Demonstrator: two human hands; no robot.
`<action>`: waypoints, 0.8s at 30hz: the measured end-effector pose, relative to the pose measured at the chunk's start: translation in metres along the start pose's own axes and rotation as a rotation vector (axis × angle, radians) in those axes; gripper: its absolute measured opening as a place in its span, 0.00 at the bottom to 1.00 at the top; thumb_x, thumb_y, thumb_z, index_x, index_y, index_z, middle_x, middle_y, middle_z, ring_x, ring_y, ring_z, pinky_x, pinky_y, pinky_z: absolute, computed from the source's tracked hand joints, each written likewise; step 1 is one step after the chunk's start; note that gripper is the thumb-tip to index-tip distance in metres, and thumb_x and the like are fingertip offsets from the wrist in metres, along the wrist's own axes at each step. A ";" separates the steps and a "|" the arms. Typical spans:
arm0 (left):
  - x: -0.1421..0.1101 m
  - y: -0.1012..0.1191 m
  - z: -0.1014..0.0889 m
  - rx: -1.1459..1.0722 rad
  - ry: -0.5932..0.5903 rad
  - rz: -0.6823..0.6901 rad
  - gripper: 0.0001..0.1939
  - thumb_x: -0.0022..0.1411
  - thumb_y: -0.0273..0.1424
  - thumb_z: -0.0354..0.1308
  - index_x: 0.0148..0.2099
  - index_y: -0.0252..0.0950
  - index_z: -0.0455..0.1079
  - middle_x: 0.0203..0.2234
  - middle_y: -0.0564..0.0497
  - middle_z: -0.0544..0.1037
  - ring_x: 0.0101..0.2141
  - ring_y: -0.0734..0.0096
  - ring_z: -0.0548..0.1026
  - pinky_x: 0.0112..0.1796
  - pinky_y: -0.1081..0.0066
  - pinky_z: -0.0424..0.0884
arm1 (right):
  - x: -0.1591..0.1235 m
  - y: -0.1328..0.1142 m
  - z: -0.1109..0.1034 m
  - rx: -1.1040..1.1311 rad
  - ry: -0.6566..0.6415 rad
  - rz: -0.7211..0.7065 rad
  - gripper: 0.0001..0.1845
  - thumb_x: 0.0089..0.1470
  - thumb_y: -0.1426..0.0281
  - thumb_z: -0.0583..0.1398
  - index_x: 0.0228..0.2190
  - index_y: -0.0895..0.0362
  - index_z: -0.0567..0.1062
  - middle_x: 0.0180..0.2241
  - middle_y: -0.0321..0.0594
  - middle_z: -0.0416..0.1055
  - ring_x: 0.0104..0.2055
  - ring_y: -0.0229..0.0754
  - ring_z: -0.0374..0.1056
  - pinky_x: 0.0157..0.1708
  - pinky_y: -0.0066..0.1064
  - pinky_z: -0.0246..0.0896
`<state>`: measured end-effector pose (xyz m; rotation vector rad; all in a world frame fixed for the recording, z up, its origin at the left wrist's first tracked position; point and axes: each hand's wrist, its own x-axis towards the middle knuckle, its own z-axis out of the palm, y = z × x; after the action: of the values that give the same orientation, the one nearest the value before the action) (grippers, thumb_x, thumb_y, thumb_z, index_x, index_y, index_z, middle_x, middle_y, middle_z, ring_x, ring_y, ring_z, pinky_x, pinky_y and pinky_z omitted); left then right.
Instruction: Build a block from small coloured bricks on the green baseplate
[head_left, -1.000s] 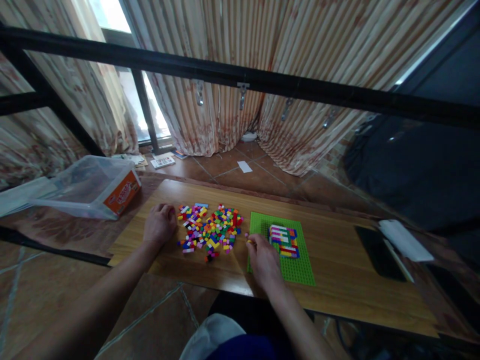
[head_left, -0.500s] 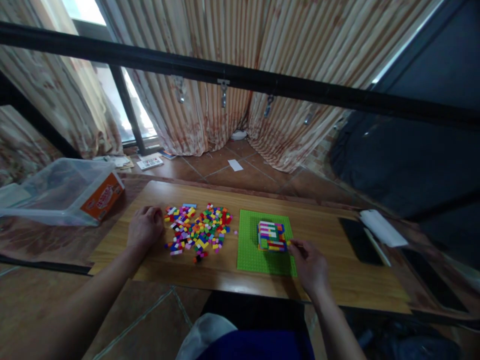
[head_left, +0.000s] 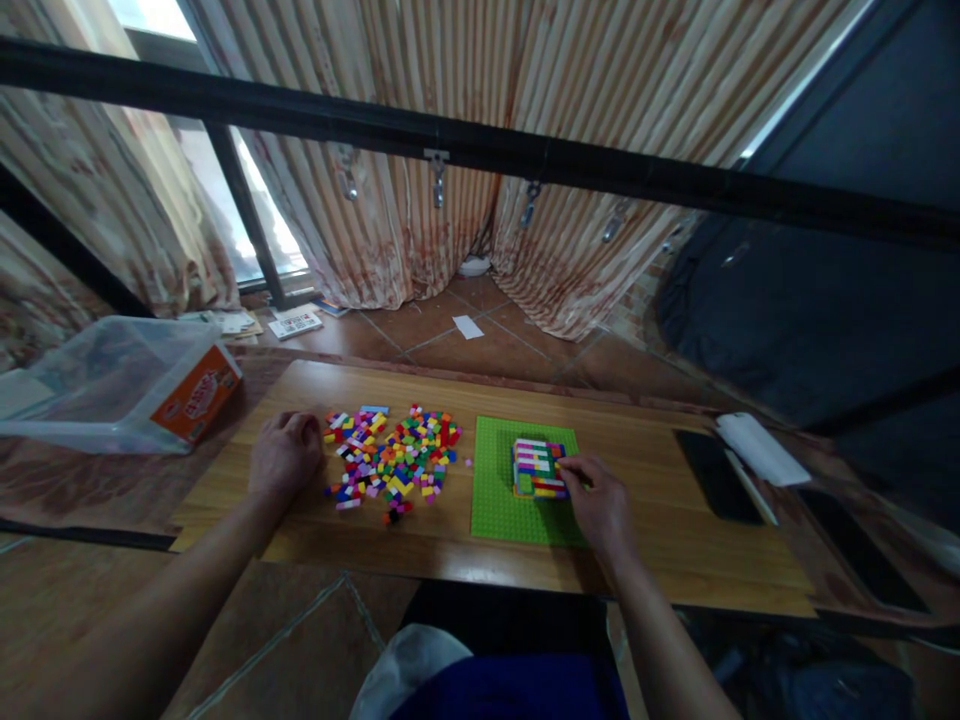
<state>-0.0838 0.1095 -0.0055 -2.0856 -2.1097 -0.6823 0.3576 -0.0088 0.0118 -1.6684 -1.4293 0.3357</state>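
Note:
A green baseplate (head_left: 502, 490) lies on a wooden table (head_left: 660, 540), with a small multicoloured brick block (head_left: 534, 467) built on it. My right hand (head_left: 598, 505) rests at the block's right side, fingers pinched against its edge; whatever they hold is too small to name. A loose pile of small coloured bricks (head_left: 394, 462) is spread to the left of the plate. My left hand (head_left: 283, 455) sits curled on the table, just left of the pile, with nothing visible in it.
A clear plastic tub with an orange label (head_left: 127, 385) stands off the table's left end. A dark phone (head_left: 716, 462) and a white object (head_left: 759, 450) lie at the table's right. A black bar (head_left: 480, 150) crosses overhead; curtains hang behind.
My right hand has gone from the baseplate's left edge, near the pile, across to the right side of the brick block. The left hand stayed put.

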 end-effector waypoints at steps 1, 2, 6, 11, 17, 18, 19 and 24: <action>0.000 0.001 -0.001 0.002 -0.002 -0.002 0.17 0.64 0.34 0.46 0.42 0.36 0.75 0.42 0.40 0.77 0.43 0.54 0.73 0.44 0.61 0.70 | 0.000 0.001 0.000 0.002 -0.001 -0.001 0.15 0.55 0.59 0.58 0.32 0.56 0.79 0.35 0.44 0.76 0.39 0.46 0.72 0.43 0.40 0.67; 0.000 0.002 -0.002 0.004 -0.004 -0.004 0.17 0.64 0.34 0.46 0.42 0.36 0.75 0.42 0.41 0.77 0.43 0.55 0.73 0.44 0.61 0.70 | 0.000 0.001 -0.001 0.001 -0.002 0.000 0.14 0.55 0.59 0.58 0.32 0.56 0.79 0.35 0.44 0.76 0.40 0.46 0.72 0.43 0.40 0.67; -0.001 0.003 -0.004 0.008 -0.009 -0.006 0.17 0.64 0.35 0.45 0.41 0.36 0.75 0.42 0.41 0.77 0.43 0.56 0.74 0.45 0.62 0.70 | 0.000 -0.001 -0.003 -0.010 -0.002 0.011 0.14 0.56 0.60 0.57 0.33 0.56 0.79 0.36 0.44 0.77 0.40 0.46 0.73 0.43 0.40 0.67; 0.000 0.003 -0.003 0.002 -0.015 0.000 0.16 0.63 0.34 0.46 0.41 0.37 0.75 0.42 0.42 0.77 0.44 0.56 0.73 0.46 0.62 0.70 | 0.000 -0.003 -0.001 0.008 0.038 0.036 0.16 0.55 0.58 0.59 0.32 0.56 0.79 0.36 0.45 0.78 0.38 0.46 0.73 0.42 0.39 0.68; 0.000 0.002 -0.001 -0.003 -0.012 -0.011 0.17 0.64 0.34 0.45 0.42 0.36 0.75 0.42 0.41 0.77 0.45 0.54 0.73 0.46 0.61 0.69 | 0.001 -0.001 0.005 0.119 0.084 0.144 0.15 0.49 0.58 0.63 0.31 0.57 0.79 0.34 0.44 0.77 0.36 0.45 0.73 0.40 0.39 0.69; 0.000 0.002 0.000 -0.004 -0.015 -0.014 0.17 0.64 0.34 0.45 0.42 0.36 0.75 0.42 0.41 0.76 0.45 0.54 0.73 0.46 0.61 0.69 | 0.001 0.000 0.006 0.158 0.098 0.178 0.15 0.48 0.58 0.64 0.31 0.57 0.79 0.33 0.43 0.78 0.35 0.45 0.73 0.40 0.39 0.69; 0.000 0.002 0.000 -0.006 -0.019 -0.017 0.17 0.63 0.34 0.46 0.42 0.36 0.75 0.43 0.41 0.76 0.45 0.55 0.73 0.47 0.61 0.69 | 0.001 0.001 0.007 0.203 0.114 0.218 0.16 0.46 0.58 0.65 0.31 0.58 0.79 0.33 0.43 0.78 0.35 0.45 0.73 0.40 0.39 0.69; 0.000 0.002 -0.001 -0.005 -0.022 -0.019 0.16 0.63 0.34 0.46 0.42 0.37 0.75 0.43 0.42 0.76 0.45 0.55 0.73 0.46 0.61 0.69 | 0.003 0.006 0.009 0.366 0.203 0.368 0.20 0.43 0.55 0.67 0.32 0.58 0.79 0.32 0.42 0.78 0.34 0.43 0.73 0.39 0.38 0.69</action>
<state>-0.0818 0.1089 -0.0040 -2.0880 -2.1441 -0.6713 0.3561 -0.0022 0.0033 -1.6007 -0.8485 0.5779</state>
